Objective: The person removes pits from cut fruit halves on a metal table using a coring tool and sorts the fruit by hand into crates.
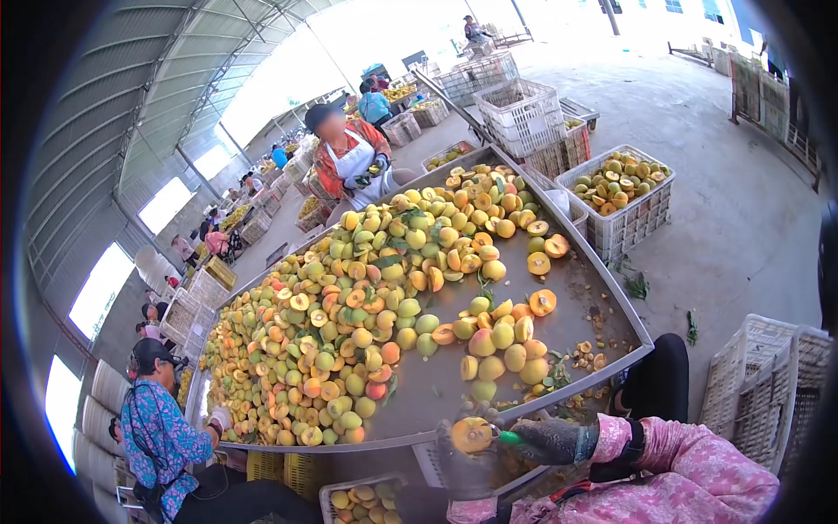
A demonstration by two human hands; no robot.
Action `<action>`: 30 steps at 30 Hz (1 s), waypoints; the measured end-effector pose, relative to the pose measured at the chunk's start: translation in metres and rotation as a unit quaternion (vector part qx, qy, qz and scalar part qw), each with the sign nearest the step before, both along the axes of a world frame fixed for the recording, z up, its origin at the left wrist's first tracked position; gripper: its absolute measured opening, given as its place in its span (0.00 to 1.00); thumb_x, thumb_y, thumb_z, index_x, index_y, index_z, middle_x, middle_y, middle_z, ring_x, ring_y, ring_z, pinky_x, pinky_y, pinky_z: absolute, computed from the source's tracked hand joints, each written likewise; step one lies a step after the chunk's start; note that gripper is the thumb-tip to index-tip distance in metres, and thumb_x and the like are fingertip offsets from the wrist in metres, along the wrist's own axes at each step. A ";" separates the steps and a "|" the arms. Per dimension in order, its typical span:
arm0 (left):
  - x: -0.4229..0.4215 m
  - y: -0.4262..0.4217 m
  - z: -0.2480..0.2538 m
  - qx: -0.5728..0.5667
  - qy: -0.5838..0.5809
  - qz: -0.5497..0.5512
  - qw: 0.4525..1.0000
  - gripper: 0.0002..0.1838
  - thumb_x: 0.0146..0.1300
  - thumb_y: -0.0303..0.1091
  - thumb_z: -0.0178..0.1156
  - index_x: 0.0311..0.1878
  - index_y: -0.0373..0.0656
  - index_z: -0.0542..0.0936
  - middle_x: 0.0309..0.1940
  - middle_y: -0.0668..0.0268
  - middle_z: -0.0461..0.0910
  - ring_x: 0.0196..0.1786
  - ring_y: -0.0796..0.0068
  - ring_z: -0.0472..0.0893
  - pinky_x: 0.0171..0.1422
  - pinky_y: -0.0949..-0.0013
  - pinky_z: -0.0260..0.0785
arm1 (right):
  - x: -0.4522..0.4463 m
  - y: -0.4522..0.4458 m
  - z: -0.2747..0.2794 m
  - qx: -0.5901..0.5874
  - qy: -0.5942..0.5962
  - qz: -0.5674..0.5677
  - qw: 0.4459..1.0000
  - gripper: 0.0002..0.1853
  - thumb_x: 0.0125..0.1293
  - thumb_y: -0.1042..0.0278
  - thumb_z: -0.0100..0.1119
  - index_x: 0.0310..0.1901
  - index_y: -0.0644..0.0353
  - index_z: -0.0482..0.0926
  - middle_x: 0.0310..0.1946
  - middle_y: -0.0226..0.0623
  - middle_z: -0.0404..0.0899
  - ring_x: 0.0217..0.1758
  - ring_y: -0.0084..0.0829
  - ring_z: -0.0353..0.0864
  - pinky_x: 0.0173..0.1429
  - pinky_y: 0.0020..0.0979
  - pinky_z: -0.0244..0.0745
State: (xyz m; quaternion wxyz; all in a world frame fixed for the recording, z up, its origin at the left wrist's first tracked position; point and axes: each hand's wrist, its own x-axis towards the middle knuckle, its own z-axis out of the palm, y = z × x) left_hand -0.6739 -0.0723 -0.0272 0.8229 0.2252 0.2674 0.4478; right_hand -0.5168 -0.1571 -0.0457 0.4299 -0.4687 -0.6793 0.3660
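Observation:
Over the near edge of the metal table (410, 428), my gloved left hand (465, 467) is closed on a halved peach (471, 434), cut face showing. My gloved right hand (554, 440) grips a small tool with a green handle (510, 437), its tip at the peach's right side. The tip itself is too small to make out. Just beyond my hands lie whole and halved peaches (503, 335). Small brown pieces that look like pits (589, 356) are scattered on the table's right side. Below my hands, a white crate (429, 463) is partly hidden.
A large heap of peaches (323, 341) covers the table's left and middle. A crate of cut peaches (615, 188) stands beyond its right edge, with stacked white crates (759, 384) at right. One co-worker (161, 419) is at left, another (353, 162) across the table.

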 end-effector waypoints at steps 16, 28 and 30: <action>-0.008 0.000 -0.046 0.162 0.197 0.071 0.964 0.24 0.67 0.47 0.41 0.48 0.33 0.71 0.44 0.47 0.75 0.49 0.54 0.75 0.55 0.56 0.70 | -0.020 0.027 -0.071 0.133 -0.486 -0.052 0.862 0.24 0.66 0.68 0.34 0.63 0.68 0.54 0.52 0.45 0.70 0.57 0.37 0.70 0.61 0.30 0.66; -0.013 -0.002 -0.002 0.432 0.436 -0.035 0.789 0.15 0.62 0.36 0.50 0.43 0.32 0.74 0.37 0.49 0.78 0.38 0.60 0.80 0.44 0.62 0.75 | -0.027 0.021 -0.031 -0.128 -0.383 0.056 0.913 0.26 0.65 0.63 0.39 0.63 0.64 0.54 0.35 0.49 0.78 0.37 0.43 0.80 0.39 0.38 0.74; -0.018 0.006 -0.043 0.298 0.340 -0.041 0.891 0.16 0.62 0.37 0.48 0.44 0.32 0.74 0.37 0.48 0.78 0.37 0.60 0.80 0.44 0.62 0.75 | -0.029 0.020 -0.035 -0.194 -0.349 0.062 0.915 0.25 0.66 0.61 0.39 0.62 0.61 0.58 0.34 0.48 0.78 0.37 0.43 0.80 0.40 0.39 0.74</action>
